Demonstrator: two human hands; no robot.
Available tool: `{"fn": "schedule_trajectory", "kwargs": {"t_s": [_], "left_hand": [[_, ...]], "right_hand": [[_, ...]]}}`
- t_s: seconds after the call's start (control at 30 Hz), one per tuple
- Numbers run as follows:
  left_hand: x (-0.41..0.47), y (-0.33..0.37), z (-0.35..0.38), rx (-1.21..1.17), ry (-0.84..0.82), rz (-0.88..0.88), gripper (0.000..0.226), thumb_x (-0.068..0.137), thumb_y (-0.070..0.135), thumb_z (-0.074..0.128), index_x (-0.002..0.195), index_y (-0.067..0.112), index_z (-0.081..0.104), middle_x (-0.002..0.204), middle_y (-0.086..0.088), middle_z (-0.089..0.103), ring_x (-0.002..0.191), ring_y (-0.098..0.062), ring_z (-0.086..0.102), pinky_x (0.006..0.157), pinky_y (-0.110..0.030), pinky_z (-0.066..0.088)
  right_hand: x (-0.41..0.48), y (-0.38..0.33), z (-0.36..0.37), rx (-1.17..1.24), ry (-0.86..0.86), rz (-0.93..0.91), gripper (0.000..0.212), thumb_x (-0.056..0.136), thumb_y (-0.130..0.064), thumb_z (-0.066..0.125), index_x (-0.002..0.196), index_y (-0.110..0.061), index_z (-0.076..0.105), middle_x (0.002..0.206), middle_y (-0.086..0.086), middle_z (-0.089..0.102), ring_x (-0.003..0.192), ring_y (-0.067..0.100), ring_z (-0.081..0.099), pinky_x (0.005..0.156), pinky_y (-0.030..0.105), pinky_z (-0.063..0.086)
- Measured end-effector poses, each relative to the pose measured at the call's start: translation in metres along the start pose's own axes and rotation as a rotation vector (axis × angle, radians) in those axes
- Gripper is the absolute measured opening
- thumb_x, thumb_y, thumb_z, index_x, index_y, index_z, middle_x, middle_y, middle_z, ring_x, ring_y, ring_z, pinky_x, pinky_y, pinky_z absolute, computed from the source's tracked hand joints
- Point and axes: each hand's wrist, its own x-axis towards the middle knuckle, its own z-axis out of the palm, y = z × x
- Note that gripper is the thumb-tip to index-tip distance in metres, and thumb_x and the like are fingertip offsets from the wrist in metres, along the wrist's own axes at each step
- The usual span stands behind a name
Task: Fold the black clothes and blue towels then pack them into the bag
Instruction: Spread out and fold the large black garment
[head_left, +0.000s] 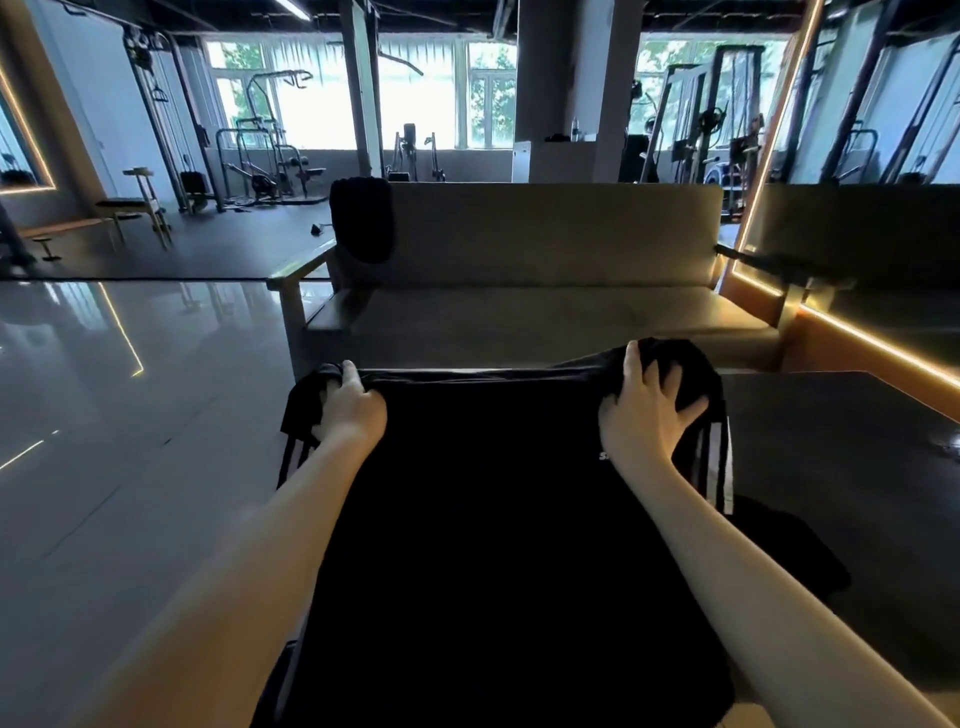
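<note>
Both hands, left hand (353, 410) and right hand (647, 415), gripped the top edge of a black white-striped fabric garment (498, 519) held up at lower centre frame.

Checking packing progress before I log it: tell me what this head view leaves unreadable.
Bag, blue towels: nowhere in the head view.
Black T-shirt: hem cut off by the bottom edge; white logo mostly covered by the right hand.
Dark cloth beneath it: largely hidden by T-shirt and forearm; type unclear.
Shiny object: cut by the right edge, blurred.
Black garment on the sofa: too dark to identify.
</note>
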Motion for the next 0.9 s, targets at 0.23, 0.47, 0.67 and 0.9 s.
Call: {"fn": "schedule_trajectory", "kwargs": {"t_s": [0.23, 0.47, 0.67, 0.9], "left_hand": [[0.062, -0.042, 0.084, 0.173, -0.091, -0.063, 0.062, 0.095, 0.017, 0.029, 0.153, 0.025, 0.009, 0.154, -0.012, 0.020, 0.135, -0.036, 0.030, 0.111, -0.055, 0.020], [0.092, -0.077, 0.139, 0.297, -0.128, -0.083, 0.078, 0.091, 0.020, 0.046, 0.149, 0.025, -0.005, 0.148, -0.016, 0.026, 0.125, -0.038, 0.042, 0.108, -0.057, 0.019], [0.103, -0.103, 0.152, 0.116, -0.007, 0.002, 0.053, 0.088, 0.037, 0.061, 0.124, 0.007, 0.036, 0.126, -0.012, 0.049, 0.113, -0.033, 0.052, 0.104, -0.054, 0.034], [0.126, -0.136, 0.153, 0.441, -0.291, 0.044, 0.060, 0.099, 0.054, 0.017, 0.152, 0.028, 0.011, 0.160, 0.008, 0.002, 0.147, -0.019, -0.003, 0.114, -0.055, 0.001]], "right_hand": [[0.045, 0.012, 0.096, -0.148, -0.139, -0.007, 0.068, 0.095, -0.033, 0.040, 0.153, -0.022, 0.007, 0.158, 0.008, 0.020, 0.147, 0.031, -0.001, 0.109, 0.066, -0.007], [0.058, 0.032, 0.171, -0.091, -0.351, 0.024, 0.075, 0.097, -0.047, 0.037, 0.152, -0.025, -0.009, 0.161, 0.007, 0.004, 0.147, 0.028, -0.005, 0.111, 0.062, -0.006], [0.058, 0.043, 0.198, -0.069, -0.514, -0.008, 0.086, 0.094, -0.058, 0.039, 0.152, -0.019, -0.012, 0.161, 0.003, -0.002, 0.148, 0.021, -0.004, 0.114, 0.058, -0.002], [0.056, 0.048, 0.222, -0.178, -0.583, -0.042, 0.077, 0.093, -0.066, 0.026, 0.153, -0.027, -0.001, 0.161, 0.004, 0.002, 0.148, 0.028, 0.000, 0.112, 0.061, 0.000]]}}
